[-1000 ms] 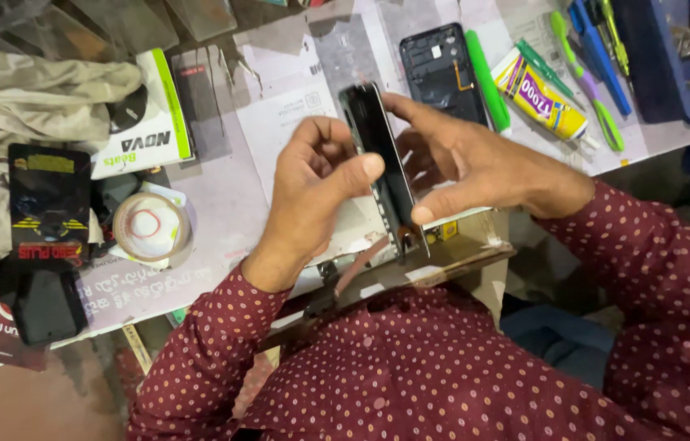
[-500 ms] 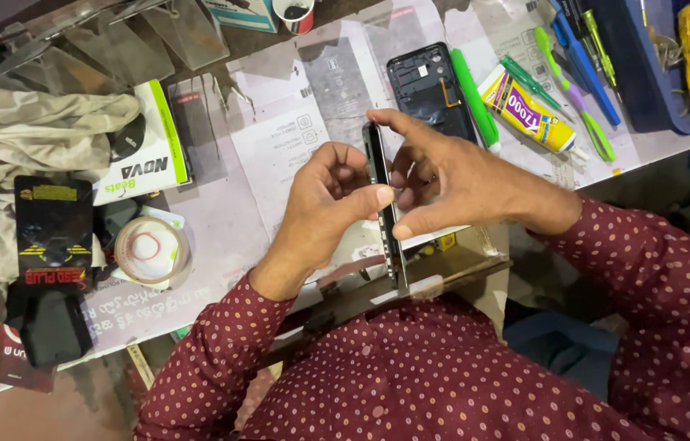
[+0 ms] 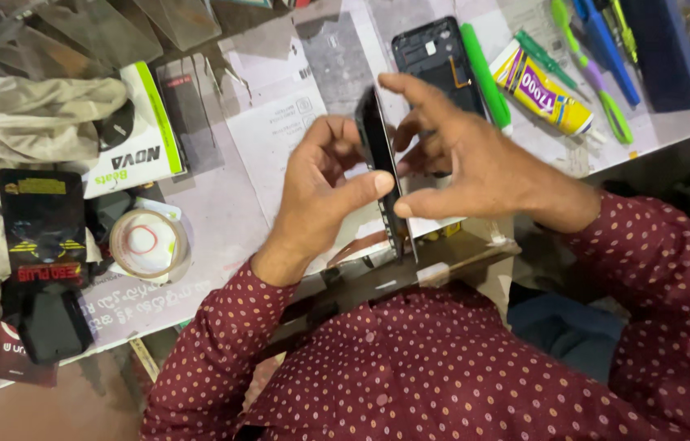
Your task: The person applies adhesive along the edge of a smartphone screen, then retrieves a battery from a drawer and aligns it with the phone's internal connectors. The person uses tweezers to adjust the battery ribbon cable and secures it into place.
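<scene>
A crumpled grey cloth [image 3: 10, 131] lies at the left edge of the desk [image 3: 222, 220]. Next to it sits a black packet [image 3: 41, 224] with yellow and red marks, and below that a small black pouch [image 3: 49, 322] close to the front edge. A white and green box [image 3: 137, 135] lies just beside the cloth, nearer the back of the desk. In front of the box is a round roll of tape [image 3: 147, 242]. White paper sheets [image 3: 280, 122] cover the middle of the desk.

The left hand [image 3: 320, 196] is up above the front edge of the desk. Its fingers are curled and its thumb presses flat on the side of a thin black phone [image 3: 382, 175]. The phone stands on its edge, tilted a bit, in the air between both hands and over the paper. Its lower end is near a strip of wood at the front edge of the desk.

The right hand [image 3: 476, 171] holds the other side of the phone. Its thumb lies along the phone's lower part. Its other fingers are spread wide, and one long finger reaches over the top of the phone.

Behind the right hand, an open black phone shell [image 3: 435, 53] lies flat on the desk. Beside it is a green stick [image 3: 484, 73], then a yellow glue tube [image 3: 543, 90]. Green and blue tools [image 3: 598, 65] lie near the back right corner, next to a dark blue tray [image 3: 680, 73].
</scene>
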